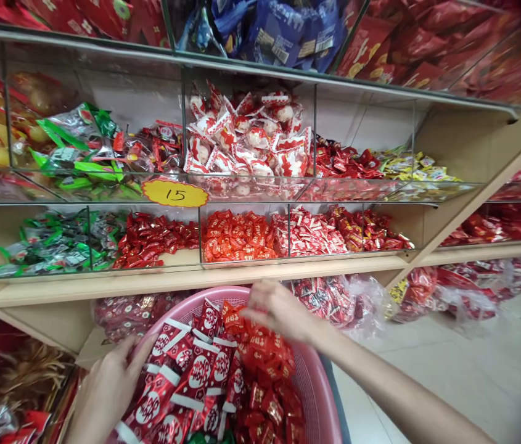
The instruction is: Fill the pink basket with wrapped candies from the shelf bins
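Observation:
A pink plastic basket (320,394) sits low in front of me, heaped with red-and-white candy packets (195,370) on its left and small red-orange wrapped candies (267,376) on its right. My left hand (105,391) grips the basket's left rim, fingers curled over the edge beside the red-and-white packets. My right hand (276,308) reaches into the far side of the basket, its fingers pinched together on the top of the red-orange candies.
Tiered shelves with clear dividers (288,231) hold several bins of wrapped sweets in red, green, yellow and white. A yellow price tag (174,193) reads 15. Plastic bags of red candy (334,299) lie under the lowest shelf. Pale floor tiles (473,364) are at the right.

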Demonstrator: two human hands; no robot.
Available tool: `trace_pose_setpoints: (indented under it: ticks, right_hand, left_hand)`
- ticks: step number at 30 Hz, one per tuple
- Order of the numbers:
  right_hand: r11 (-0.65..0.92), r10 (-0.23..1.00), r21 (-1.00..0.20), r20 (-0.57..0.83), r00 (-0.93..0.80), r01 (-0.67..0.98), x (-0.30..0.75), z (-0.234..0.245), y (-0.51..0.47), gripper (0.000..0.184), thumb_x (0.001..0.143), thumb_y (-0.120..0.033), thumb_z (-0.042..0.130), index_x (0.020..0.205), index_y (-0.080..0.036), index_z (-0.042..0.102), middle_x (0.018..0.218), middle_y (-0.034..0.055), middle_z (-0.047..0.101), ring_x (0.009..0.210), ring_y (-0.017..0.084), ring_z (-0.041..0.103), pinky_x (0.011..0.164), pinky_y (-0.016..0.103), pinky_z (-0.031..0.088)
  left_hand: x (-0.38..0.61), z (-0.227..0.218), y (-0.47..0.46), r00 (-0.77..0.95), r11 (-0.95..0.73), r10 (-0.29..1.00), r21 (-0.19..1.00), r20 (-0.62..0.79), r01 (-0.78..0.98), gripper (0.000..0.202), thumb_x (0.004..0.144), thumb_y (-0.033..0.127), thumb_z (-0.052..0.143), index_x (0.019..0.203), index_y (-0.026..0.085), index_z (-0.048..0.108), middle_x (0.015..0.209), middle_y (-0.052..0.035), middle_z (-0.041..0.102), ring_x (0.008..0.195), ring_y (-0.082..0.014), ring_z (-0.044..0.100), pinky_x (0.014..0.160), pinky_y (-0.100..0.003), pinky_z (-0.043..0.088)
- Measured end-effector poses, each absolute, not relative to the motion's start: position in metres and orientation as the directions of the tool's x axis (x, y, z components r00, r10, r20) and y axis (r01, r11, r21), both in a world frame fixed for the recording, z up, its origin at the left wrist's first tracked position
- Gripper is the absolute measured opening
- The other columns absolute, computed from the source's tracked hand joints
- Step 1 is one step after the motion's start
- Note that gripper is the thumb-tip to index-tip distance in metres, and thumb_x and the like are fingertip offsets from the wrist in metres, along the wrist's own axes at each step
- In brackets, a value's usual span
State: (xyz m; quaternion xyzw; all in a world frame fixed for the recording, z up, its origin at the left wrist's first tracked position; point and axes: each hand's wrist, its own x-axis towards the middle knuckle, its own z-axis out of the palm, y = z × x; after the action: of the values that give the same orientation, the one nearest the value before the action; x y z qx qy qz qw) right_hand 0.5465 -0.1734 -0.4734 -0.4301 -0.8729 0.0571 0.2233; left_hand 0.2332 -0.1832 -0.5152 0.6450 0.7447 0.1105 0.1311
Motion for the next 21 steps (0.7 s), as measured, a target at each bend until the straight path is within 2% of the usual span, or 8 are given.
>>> trace_pose_setpoints:
  ticks: [4, 7, 10, 13, 17, 21]
  right_hand:
    - [0.419, 0.863, -0.323, 0.432, -0.262, 0.849, 0.56, -0.448, -0.11, 0.012, 0.087, -0.021, 0.046, 0.085, -0.015, 0.056, 0.086, 0.0065, 0.059, 0.077, 0.014, 0.054, 0.069, 0.024, 0.039]
    - [0.145, 0.938, -0.251, 0.343, -0.052, 0.957, 0.564, -0.446, -0.066, 0.013, 0.085, -0.017, 0.046, 0.094, -0.015, 0.056, 0.096, 0.0091, 0.06, 0.086, 0.016, 0.057, 0.073, 0.024, 0.04]
    - [-0.042, 0.959, -0.205, 0.264, 0.097, 0.978, 0.561, -0.451, -0.039, 0.024, 0.084, -0.025, 0.05, 0.104, -0.012, 0.052, 0.102, 0.015, 0.059, 0.091, 0.022, 0.058, 0.073, 0.028, 0.042]
    - [-0.072, 0.961, -0.188, 0.251, 0.118, 0.98, 0.558, -0.454, -0.027, 0.033, 0.082, -0.03, 0.054, 0.109, -0.012, 0.05, 0.105, 0.018, 0.057, 0.096, 0.025, 0.058, 0.073, 0.031, 0.043]
    - [-0.076, 0.959, -0.161, 0.258, 0.117, 0.984, 0.558, -0.457, -0.023, 0.024, 0.085, -0.027, 0.049, 0.107, -0.015, 0.052, 0.109, 0.0152, 0.056, 0.098, 0.024, 0.057, 0.075, 0.03, 0.044]
    - [-0.076, 0.958, -0.152, 0.263, 0.114, 0.986, 0.561, -0.457, -0.024, 0.021, 0.087, -0.019, 0.042, 0.102, -0.015, 0.055, 0.105, 0.014, 0.058, 0.093, 0.024, 0.059, 0.073, 0.03, 0.044]
  left_hand:
    - [0.231, -0.519, -0.18, -0.116, 0.149, 0.984, 0.269, -0.136, 0.952, 0.043, 0.083, 0.054, 0.031, 0.099, 0.025, 0.058, 0.082, -0.0099, 0.07, 0.088, -0.0312, 0.065, 0.061, -0.027, 0.042]
    - [0.228, -0.521, -0.181, -0.112, 0.144, 0.985, 0.273, -0.128, 0.951, 0.043, 0.083, 0.054, 0.031, 0.101, 0.025, 0.058, 0.083, -0.0095, 0.07, 0.09, -0.0312, 0.064, 0.063, -0.027, 0.043]
    - [0.227, -0.522, -0.182, -0.111, 0.138, 0.988, 0.28, -0.111, 0.95, 0.044, 0.083, 0.055, 0.031, 0.099, 0.025, 0.059, 0.079, -0.0092, 0.07, 0.086, -0.0313, 0.065, 0.061, -0.027, 0.042]
    - [0.227, -0.523, -0.182, -0.105, 0.12, 0.992, 0.301, -0.067, 0.946, 0.041, 0.082, 0.054, 0.036, 0.094, 0.025, 0.061, 0.071, -0.0075, 0.07, 0.076, -0.0291, 0.067, 0.055, -0.025, 0.041]
    - [0.228, -0.523, -0.182, -0.102, 0.097, 0.995, 0.331, -0.002, 0.939, 0.036, 0.081, 0.052, 0.041, 0.089, 0.026, 0.064, 0.063, -0.0049, 0.069, 0.067, -0.0262, 0.066, 0.051, -0.023, 0.039]
    - [0.229, -0.521, -0.182, -0.096, 0.098, 0.995, 0.316, -0.021, 0.944, 0.037, 0.081, 0.053, 0.039, 0.09, 0.026, 0.063, 0.067, -0.0056, 0.07, 0.071, -0.0267, 0.067, 0.052, -0.023, 0.039]
